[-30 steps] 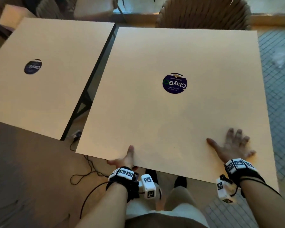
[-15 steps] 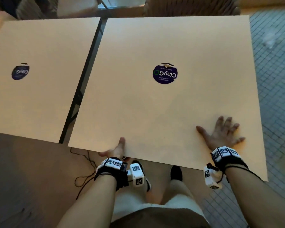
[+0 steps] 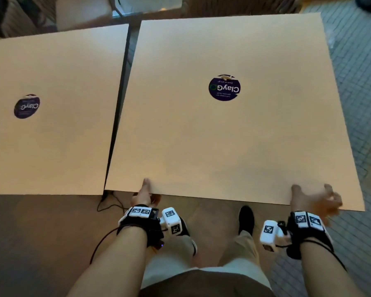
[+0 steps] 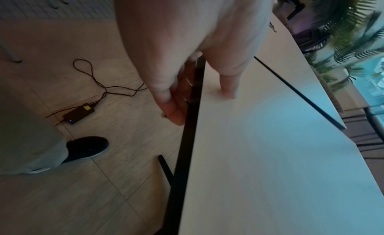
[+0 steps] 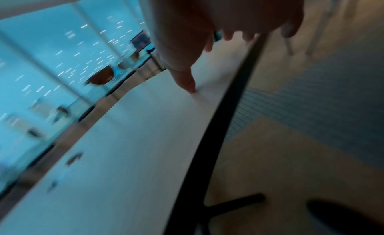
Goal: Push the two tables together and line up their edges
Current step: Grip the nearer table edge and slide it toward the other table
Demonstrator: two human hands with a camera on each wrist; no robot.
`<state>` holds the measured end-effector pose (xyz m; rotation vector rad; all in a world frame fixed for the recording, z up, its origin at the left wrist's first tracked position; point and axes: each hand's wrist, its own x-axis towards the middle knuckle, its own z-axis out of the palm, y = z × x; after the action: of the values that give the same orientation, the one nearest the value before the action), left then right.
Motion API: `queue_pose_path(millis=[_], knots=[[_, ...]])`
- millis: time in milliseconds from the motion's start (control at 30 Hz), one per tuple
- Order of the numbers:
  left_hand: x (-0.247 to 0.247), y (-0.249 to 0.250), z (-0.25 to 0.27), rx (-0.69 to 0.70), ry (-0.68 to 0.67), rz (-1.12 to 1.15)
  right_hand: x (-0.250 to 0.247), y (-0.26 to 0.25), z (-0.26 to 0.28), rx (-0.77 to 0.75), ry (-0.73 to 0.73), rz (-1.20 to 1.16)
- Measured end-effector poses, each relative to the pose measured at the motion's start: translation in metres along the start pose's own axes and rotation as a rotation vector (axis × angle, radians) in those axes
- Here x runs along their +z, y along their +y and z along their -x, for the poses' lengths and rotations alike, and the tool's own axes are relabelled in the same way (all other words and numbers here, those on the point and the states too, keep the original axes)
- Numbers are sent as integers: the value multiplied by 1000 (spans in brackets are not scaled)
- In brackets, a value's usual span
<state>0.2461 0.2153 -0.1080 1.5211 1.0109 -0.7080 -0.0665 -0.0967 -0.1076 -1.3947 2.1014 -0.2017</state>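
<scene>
Gap: narrowed since earlier, near corners almost touching, far end apart | right table (image 3: 234, 136) skewed | left table (image 3: 51, 125) | left hand (image 3: 145, 192) pinching near edge | right hand (image 3: 313, 199) fingers: blurred, cannot tell | alignment pending.

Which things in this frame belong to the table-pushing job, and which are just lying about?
Part of the job:
- right table, its near edge gripped by the left hand
- left table
- right hand, blurred at the right table's near edge

Lying about:
- power adapter and its cable on the floor
- wicker chair behind the tables
</scene>
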Motion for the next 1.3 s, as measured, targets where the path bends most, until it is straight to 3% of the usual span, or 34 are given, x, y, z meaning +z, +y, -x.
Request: queue_pose_path(millis=[100,133,200,267,467,667,1100,1300], knots=[[-15,21,-6,-61,-137,-1,48,61,-27,301,-135,-185],[-22,27,-9,-78,-155,-40,52,52,-13,381,-124,-240],[-34,36,-14,-97,-249,-102,39,6,46,505,-240,-280],[-40,40,-23,-91,-278,-117,41,-20,73,438,-379,-326],[-52,32,-67,-55,-242,-95,37,-32,90,376,-297,-306],[-59,41,-25,-14,-280,-99,29,-38,88,233,-329,-178],[-72,9,-8,-9,-195,-17,8,-40,93,272,-328,-196],[-68,11,-11,-54,-201,25,10,-36,100,332,-402,-388]])
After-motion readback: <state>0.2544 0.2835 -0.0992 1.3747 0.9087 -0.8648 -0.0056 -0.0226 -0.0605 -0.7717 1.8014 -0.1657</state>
